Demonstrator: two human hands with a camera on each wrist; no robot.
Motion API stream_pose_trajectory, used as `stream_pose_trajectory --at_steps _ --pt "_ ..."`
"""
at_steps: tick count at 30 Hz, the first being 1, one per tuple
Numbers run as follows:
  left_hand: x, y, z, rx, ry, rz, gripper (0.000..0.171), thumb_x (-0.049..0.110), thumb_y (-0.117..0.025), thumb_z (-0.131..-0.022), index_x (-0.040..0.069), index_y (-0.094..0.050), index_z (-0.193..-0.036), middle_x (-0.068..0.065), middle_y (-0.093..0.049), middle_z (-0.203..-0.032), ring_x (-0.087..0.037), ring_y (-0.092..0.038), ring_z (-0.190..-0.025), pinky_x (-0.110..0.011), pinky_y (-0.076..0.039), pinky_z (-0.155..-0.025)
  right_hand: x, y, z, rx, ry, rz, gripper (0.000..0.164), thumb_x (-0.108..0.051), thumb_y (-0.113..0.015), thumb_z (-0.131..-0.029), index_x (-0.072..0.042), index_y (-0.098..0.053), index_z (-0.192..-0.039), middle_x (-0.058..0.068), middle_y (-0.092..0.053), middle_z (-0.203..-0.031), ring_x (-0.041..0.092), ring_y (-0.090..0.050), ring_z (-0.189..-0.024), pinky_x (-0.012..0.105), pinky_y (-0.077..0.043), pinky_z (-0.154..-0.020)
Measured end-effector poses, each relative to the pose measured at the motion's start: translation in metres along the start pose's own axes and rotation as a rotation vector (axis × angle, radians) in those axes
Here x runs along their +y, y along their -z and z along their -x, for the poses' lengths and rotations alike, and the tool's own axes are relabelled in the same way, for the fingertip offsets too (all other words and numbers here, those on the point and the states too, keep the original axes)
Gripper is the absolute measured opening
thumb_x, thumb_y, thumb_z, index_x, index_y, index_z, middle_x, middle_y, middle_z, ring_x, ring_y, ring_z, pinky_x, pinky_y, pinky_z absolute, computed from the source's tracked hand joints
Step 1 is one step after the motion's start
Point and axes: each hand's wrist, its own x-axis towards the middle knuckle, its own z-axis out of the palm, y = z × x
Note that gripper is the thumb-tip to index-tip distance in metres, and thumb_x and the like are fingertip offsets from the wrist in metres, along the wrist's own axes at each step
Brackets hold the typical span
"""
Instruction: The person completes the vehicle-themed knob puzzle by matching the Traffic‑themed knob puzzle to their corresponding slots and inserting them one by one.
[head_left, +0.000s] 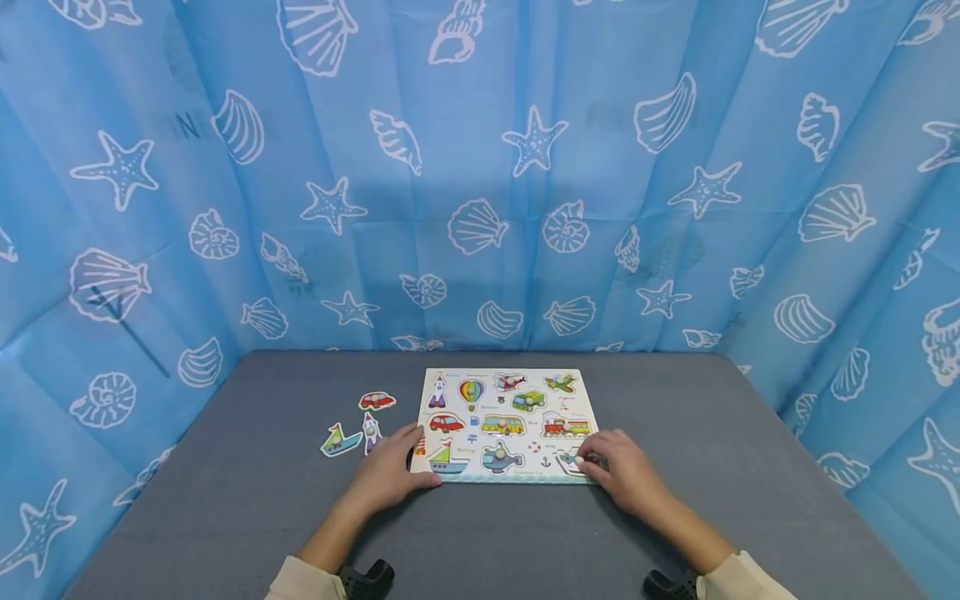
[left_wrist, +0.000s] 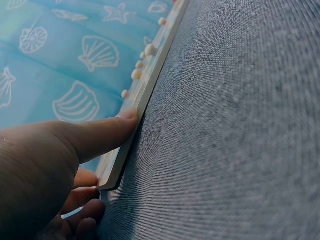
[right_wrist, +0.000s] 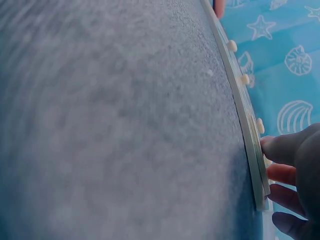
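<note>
A wooden peg puzzle board (head_left: 517,478) lies on the table with vehicle pictures and knobbed pieces in it. My left hand (head_left: 386,471) holds its front left corner, the thumb over the front edge and the fingers along the left side. At the front right corner, my right hand (head_left: 624,471) pinches the ship puzzle piece (head_left: 567,463) with thumb and fingertips; the hand covers part of it. Seated pieces include a yellow bus (head_left: 502,425), a train (head_left: 566,427) and a submarine (head_left: 501,457). In the left wrist view, round knobs (left_wrist: 150,50) stick up from the board.
Left of the board lie three loose pieces: a red car (head_left: 377,401), a sailboat (head_left: 341,440) and a rocket (head_left: 371,431) partly behind my left hand. Grey cloth covers the table (head_left: 495,542). A blue curtain (head_left: 480,183) with shells and starfish hangs behind it.
</note>
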Motion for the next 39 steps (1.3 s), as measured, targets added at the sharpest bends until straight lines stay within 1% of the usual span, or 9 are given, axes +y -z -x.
stream_pose_trajectory --at_steps 13,15,18,21,24,28,32,36,39 --pt "-0.001 0.002 -0.001 -0.002 0.006 0.004 0.086 0.048 -0.080 -0.074 0.004 -0.050 -0.141 -0.015 -0.047 -0.143 -0.038 -0.046 -0.128 -0.056 -0.038 -0.099 -0.002 -0.006 -0.009 -0.066 -0.055 -0.012 0.016 -0.010 -0.080 -0.079 -0.020 -0.069 -0.083 -0.005 -0.063 -0.094 0.016 -0.053 -0.089 0.040 -0.046 -0.078" --pt "-0.001 0.002 -0.001 -0.001 0.006 0.006 0.086 0.048 -0.080 -0.074 0.003 -0.050 -0.142 -0.015 -0.047 -0.143 -0.039 -0.046 -0.128 -0.056 -0.038 -0.099 -0.001 -0.006 -0.010 -0.070 -0.046 -0.012 0.015 -0.010 -0.080 -0.079 -0.019 -0.070 -0.084 -0.005 -0.063 -0.094 0.016 -0.053 -0.088 0.040 -0.046 -0.077" --pt "-0.002 0.001 -0.001 -0.001 0.005 -0.001 0.086 0.048 -0.080 -0.075 0.004 -0.050 -0.142 -0.015 -0.047 -0.144 -0.038 -0.046 -0.128 -0.056 -0.038 -0.099 0.002 -0.004 -0.010 -0.082 -0.003 -0.014 0.014 -0.010 -0.079 -0.079 -0.018 -0.071 -0.087 -0.005 -0.063 -0.094 0.015 -0.053 -0.087 0.039 -0.046 -0.076" --pt "-0.002 0.001 -0.001 0.000 0.004 -0.008 0.086 0.049 -0.080 -0.074 0.004 -0.050 -0.142 -0.014 -0.048 -0.143 -0.038 -0.046 -0.128 -0.056 -0.038 -0.098 0.007 -0.001 -0.011 -0.103 0.042 -0.061 0.014 -0.011 -0.078 -0.081 -0.015 -0.073 -0.092 -0.003 -0.064 -0.094 0.016 -0.053 -0.087 0.038 -0.046 -0.075" --pt "0.000 0.001 -0.001 0.001 0.001 -0.009 0.087 0.049 -0.080 -0.074 0.004 -0.050 -0.142 -0.014 -0.048 -0.143 -0.038 -0.046 -0.128 -0.057 -0.038 -0.098 0.012 0.005 -0.012 -0.131 0.035 -0.134 0.015 -0.010 -0.076 -0.083 -0.012 -0.073 -0.098 -0.002 -0.066 -0.096 0.015 -0.055 -0.087 0.037 -0.046 -0.073" --pt "0.000 0.000 -0.001 0.003 0.002 -0.007 0.088 0.049 -0.081 -0.073 0.004 -0.050 -0.141 -0.014 -0.048 -0.143 -0.038 -0.046 -0.128 -0.057 -0.038 -0.099 0.017 0.009 -0.017 -0.148 -0.064 -0.207 0.016 -0.008 -0.072 -0.087 -0.008 -0.073 -0.102 -0.001 -0.067 -0.097 0.012 -0.056 -0.083 0.035 -0.046 -0.071" --pt "0.000 0.000 0.000 0.005 0.007 -0.012 0.087 0.049 -0.081 -0.073 0.004 -0.050 -0.141 -0.014 -0.048 -0.143 -0.038 -0.046 -0.127 -0.056 -0.038 -0.098 0.022 0.007 -0.027 -0.111 -0.173 -0.224 0.015 -0.004 -0.069 -0.088 -0.006 -0.073 -0.102 0.004 -0.068 -0.097 0.016 -0.056 -0.082 0.037 -0.045 -0.070" --pt "0.000 0.000 -0.001 0.003 0.004 -0.017 0.087 0.049 -0.081 -0.073 0.004 -0.051 -0.141 -0.014 -0.048 -0.143 -0.038 -0.046 -0.127 -0.057 -0.038 -0.098 0.032 0.001 -0.037 -0.062 -0.280 -0.250 0.017 -0.002 -0.066 -0.090 -0.002 -0.072 -0.106 0.015 -0.066 -0.106 0.032 -0.059 -0.097 0.048 -0.046 -0.081" --pt "0.001 0.001 0.000 0.000 0.004 -0.013 0.087 0.049 -0.081 -0.073 0.004 -0.050 -0.141 -0.015 -0.048 -0.143 -0.038 -0.046 -0.128 -0.057 -0.038 -0.098 0.041 -0.003 -0.042 -0.059 -0.351 -0.317 0.023 -0.003 -0.063 -0.092 0.002 -0.069 -0.114 0.024 -0.061 -0.118 0.042 -0.053 -0.113 0.056 -0.041 -0.092"
